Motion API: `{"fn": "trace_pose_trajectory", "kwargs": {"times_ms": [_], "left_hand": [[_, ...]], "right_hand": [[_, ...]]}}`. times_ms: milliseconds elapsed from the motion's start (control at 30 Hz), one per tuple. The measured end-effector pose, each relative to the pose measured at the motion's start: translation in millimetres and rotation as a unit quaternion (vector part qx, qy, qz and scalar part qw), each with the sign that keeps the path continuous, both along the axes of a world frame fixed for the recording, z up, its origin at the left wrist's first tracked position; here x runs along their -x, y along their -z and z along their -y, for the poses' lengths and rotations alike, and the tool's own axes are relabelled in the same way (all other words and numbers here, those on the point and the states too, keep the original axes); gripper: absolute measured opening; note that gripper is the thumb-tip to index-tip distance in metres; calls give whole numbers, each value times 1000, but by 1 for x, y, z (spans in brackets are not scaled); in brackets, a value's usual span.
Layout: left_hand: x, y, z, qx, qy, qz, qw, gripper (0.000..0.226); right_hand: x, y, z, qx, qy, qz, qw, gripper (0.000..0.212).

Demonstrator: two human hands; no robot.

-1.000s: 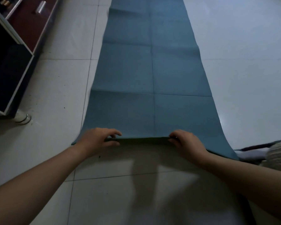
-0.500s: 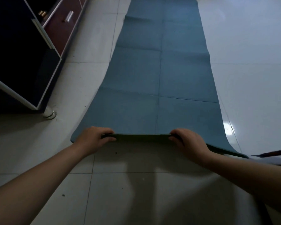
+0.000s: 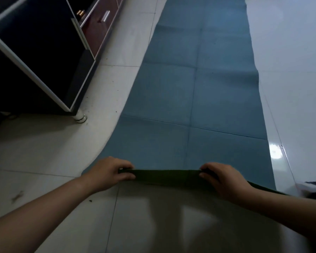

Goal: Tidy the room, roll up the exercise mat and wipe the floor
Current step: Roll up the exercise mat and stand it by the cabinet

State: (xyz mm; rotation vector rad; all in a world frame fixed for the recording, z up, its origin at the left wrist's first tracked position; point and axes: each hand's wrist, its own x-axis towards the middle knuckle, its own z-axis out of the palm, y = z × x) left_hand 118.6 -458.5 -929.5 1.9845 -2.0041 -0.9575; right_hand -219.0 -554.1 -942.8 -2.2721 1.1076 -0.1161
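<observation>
Both hands, left (image 3: 109,173) and right (image 3: 224,179), pinch the mat's (image 3: 199,99) near edge, turned over dark green. The mat runs flat toward twelve o'clock across tile floor (image 3: 44,152). A dark cabinet (image 3: 44,52) stands at ten o'clock, just beside it.

A long teal foam exercise mat (image 3: 199,99) looks matt and finely textured, creased into panels; its turned-up near edge shows a darker green underside. The pale tiled floor (image 3: 290,52) is smooth and glossy, catching a bright glare, though gritty with specks at left. A dark cabinet with white trim (image 3: 44,57) has shiny metal handles and a polished metal foot (image 3: 80,117).
</observation>
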Motion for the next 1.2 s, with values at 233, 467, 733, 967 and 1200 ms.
{"fn": "trace_pose_trajectory", "kwargs": {"times_ms": [233,467,733,967,1200], "left_hand": [[9,1,55,131,86,111,981,38],[47,38,88,152,205,258,932,61],[62,73,111,30,181,204,962,46],[51,81,115,35,135,189,972,62],[62,79,104,96,219,183,954,75]], "right_hand": [[-9,9,38,-15,45,-11,999,15],[-18,20,68,-23,77,-57,995,26],[-17,31,27,98,-72,-229,966,62],[-12,42,45,57,-112,-279,952,91],[-19,50,86,-42,-140,-181,973,88]]}}
